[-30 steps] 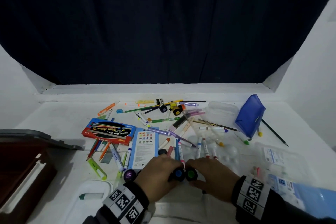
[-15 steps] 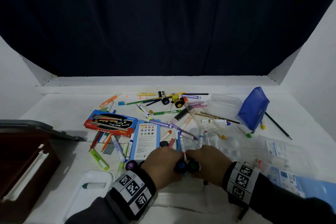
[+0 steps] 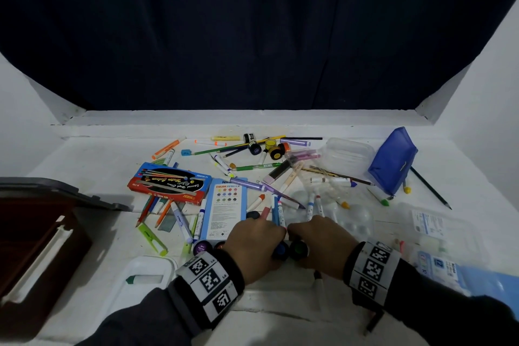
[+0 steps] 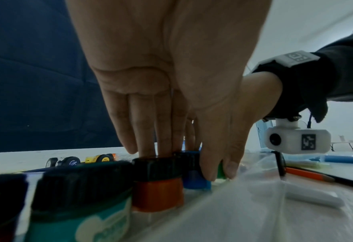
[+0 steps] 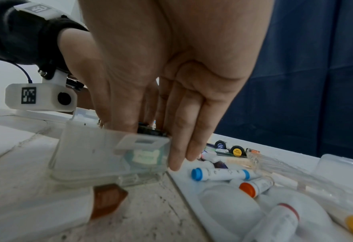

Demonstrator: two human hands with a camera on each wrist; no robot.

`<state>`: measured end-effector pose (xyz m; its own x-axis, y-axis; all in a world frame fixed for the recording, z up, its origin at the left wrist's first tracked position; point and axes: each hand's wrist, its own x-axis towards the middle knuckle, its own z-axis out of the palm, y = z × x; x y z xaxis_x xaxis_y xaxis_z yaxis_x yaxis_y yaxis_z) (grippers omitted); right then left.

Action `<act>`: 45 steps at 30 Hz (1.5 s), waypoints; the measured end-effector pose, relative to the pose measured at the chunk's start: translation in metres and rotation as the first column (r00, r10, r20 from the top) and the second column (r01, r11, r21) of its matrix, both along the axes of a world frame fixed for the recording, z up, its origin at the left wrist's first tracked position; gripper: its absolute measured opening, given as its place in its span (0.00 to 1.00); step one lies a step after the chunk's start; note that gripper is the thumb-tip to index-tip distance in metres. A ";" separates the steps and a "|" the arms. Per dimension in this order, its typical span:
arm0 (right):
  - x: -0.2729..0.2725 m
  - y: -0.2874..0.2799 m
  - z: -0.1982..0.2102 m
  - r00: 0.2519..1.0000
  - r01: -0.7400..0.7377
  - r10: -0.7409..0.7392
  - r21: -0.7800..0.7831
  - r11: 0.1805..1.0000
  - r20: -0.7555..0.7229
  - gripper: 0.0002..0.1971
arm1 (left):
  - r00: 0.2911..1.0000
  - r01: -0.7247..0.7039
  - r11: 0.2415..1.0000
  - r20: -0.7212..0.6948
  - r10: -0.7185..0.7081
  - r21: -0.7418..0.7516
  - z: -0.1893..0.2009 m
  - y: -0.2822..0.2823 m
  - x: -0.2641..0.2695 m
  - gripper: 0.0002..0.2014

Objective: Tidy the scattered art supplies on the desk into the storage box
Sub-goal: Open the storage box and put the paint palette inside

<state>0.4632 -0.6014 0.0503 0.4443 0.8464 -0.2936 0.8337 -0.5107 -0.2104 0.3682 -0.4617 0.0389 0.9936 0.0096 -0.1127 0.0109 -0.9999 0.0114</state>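
At the desk's near edge both hands meet over a row of small black-capped paint jars. My left hand (image 3: 259, 239) pinches the blue jar (image 3: 280, 250) between thumb and fingers; in the left wrist view that blue jar (image 4: 194, 178) stands beside an orange jar (image 4: 158, 191) and a teal jar (image 4: 80, 212). My right hand (image 3: 318, 241) pinches the green jar (image 3: 299, 248), with its fingers down the end of a clear plastic case (image 5: 109, 155) around the jars. The dark storage box (image 3: 36, 236) stands open at the left.
Markers, pencils and more paint jars (image 3: 271, 146) lie scattered mid-desk around a red watercolour box (image 3: 168, 182) and a blue colour-pencil pack (image 3: 226, 208). A blue pouch (image 3: 393, 161) and clear containers (image 3: 348, 153) sit to the right, and a white tray (image 3: 146, 270) lies near left.
Both hands stay on the same two jars at the near edge. Only the head view has shifted a little.
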 end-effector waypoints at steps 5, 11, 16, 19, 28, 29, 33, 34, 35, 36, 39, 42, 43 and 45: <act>0.002 -0.001 0.000 1.000 0.021 -0.021 -0.007 1.000 -0.011 0.20 | 0.999 -0.050 0.994 -0.017 0.048 -0.097 0.004 0.008 0.000 0.17; 0.012 -0.005 -0.003 0.999 0.008 -0.009 -0.033 0.999 -0.036 0.26 | 0.990 -0.110 0.927 0.039 0.133 -0.359 0.021 0.032 -0.006 0.23; 0.029 0.001 0.008 1.000 0.023 -0.024 0.129 0.991 0.010 0.27 | 0.959 -0.089 0.859 0.189 0.211 -0.504 0.045 0.057 0.004 0.18; 0.049 0.015 0.020 0.998 0.027 -0.040 0.270 0.963 0.044 0.22 | 0.938 -0.094 0.817 0.223 0.264 -0.569 0.056 0.076 0.022 0.18; 0.128 0.083 0.022 0.981 0.140 -0.183 0.412 0.900 0.066 0.02 | 0.918 -0.175 0.834 0.220 0.331 -0.524 0.040 0.140 0.115 0.16; 0.135 0.092 0.019 0.980 0.148 -0.189 0.403 0.903 0.065 0.02 | 0.926 -0.179 0.842 0.203 0.319 -0.509 0.036 0.146 0.126 0.16; 0.165 0.124 0.003 0.976 0.169 -0.204 0.322 0.932 0.077 0.05 | 0.957 -0.206 0.879 0.100 0.273 -0.431 0.013 0.166 0.161 0.22; 0.172 0.131 -0.002 0.977 0.161 -0.194 0.296 0.941 0.085 0.08 | 0.962 -0.211 0.890 0.076 0.263 -0.405 0.007 0.171 0.168 0.23; 0.178 0.137 -0.005 0.979 0.153 -0.184 0.277 0.949 0.091 0.10 | 0.966 -0.214 0.901 0.053 0.252 -0.377 0.002 0.175 0.175 0.23; 0.184 0.143 -0.009 0.981 0.136 -0.167 0.263 0.955 0.096 0.11 | 0.970 -0.214 0.909 0.034 0.242 -0.357 -0.002 0.179 0.181 0.23; 0.197 0.157 -0.020 0.987 0.081 -0.105 0.189 0.979 0.122 0.11 | 0.976 -0.205 0.920 -0.003 0.217 -0.334 -0.010 0.186 0.196 0.16; 0.201 0.166 -0.029 0.981 0.064 -0.080 0.095 0.993 0.178 0.14 | 0.983 -0.180 0.939 -0.024 0.181 -0.291 -0.017 0.186 0.204 0.15; 0.202 0.170 -0.031 0.977 0.066 -0.077 0.059 0.996 0.201 0.15 | 0.982 -0.185 0.943 -0.026 0.185 -0.278 -0.019 0.187 0.207 0.16; 0.201 0.173 -0.029 0.968 0.071 -0.065 -0.015 0.997 0.242 0.18 | 0.979 -0.204 0.948 -0.036 0.202 -0.245 -0.021 0.186 0.210 0.17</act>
